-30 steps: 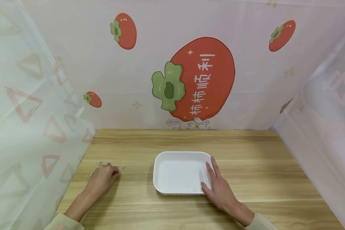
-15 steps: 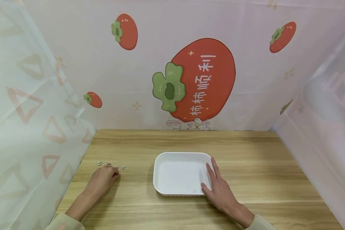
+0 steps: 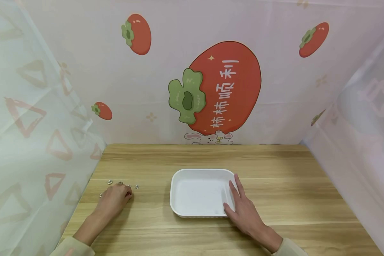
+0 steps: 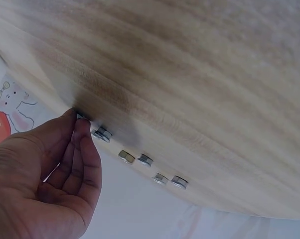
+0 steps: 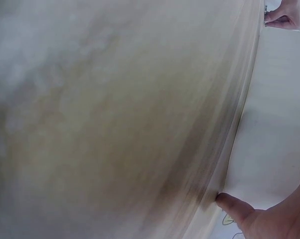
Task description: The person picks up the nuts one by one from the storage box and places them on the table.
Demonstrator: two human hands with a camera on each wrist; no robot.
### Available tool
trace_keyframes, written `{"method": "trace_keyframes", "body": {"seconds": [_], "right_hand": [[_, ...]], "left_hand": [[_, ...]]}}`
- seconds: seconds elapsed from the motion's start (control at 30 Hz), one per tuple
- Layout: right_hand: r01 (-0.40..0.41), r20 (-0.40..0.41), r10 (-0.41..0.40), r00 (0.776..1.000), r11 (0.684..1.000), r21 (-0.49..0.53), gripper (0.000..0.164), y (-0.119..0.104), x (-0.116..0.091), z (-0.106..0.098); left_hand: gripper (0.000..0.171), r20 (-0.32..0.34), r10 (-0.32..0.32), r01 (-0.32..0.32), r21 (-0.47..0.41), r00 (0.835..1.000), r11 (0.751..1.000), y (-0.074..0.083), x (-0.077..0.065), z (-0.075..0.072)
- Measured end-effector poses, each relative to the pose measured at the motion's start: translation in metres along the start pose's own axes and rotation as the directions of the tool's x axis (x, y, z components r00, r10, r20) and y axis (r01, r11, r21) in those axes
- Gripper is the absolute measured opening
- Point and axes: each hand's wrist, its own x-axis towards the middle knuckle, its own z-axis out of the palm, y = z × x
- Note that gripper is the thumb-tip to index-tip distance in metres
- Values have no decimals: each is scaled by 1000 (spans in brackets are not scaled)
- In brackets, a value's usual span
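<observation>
In the head view my left hand (image 3: 113, 201) is low over the left part of the table. Its thumb and index finger pinch a small metal nut (image 4: 81, 116), mostly covered by the fingertips in the left wrist view. Several more hex flange nuts (image 4: 179, 182) lie loose beside that hand, silvery, one yellowish. A white rectangular tray (image 3: 200, 195) with rounded corners sits mid-table. On its right rim rests my right hand (image 3: 244, 211), fingers spread and fairly straight, the thumb at the front edge. The right wrist view shows that thumb (image 5: 234, 206) touching the tray's edge.
The wood-grain table (image 3: 294, 199) ends at a pale back curtain (image 3: 281, 106) printed with red persimmons. More printed curtain (image 3: 35, 149) hangs along the left side, with another on the right.
The left fingertips have drawn very slightly back toward the person, uncovering more of a nut beside them. The right hand and tray have stayed put.
</observation>
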Motion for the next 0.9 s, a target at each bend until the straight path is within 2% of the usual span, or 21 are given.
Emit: {"method": "trace_keyframes", "body": {"seconds": [0.27,0.43,0.6,0.7,0.9], "right_hand": [[2,8,-2,1000,1000,1,78,0,1,1],[7,11,-7,1000,1000,2,78,0,1,1],[9,7,-9,1000,1000,9,77,0,1,1],[10,8,-10,1000,1000,6,78,0,1,0],[9,9,-9,1000,1000,-12,79,0,1,-1]], "left_hand": [[14,7,-21,21,-18,1000,1000,-2,-2,1],[23,5,-42,42,-10,999,999,-3,-5,0],[8,-68,-26,27,4,997,1000,-3,-5,0],[13,-109,-23,23,6,994,1000,-1,-5,-2],[13,-140,-18,18,-3,990,1000,9,0,-8]]}}
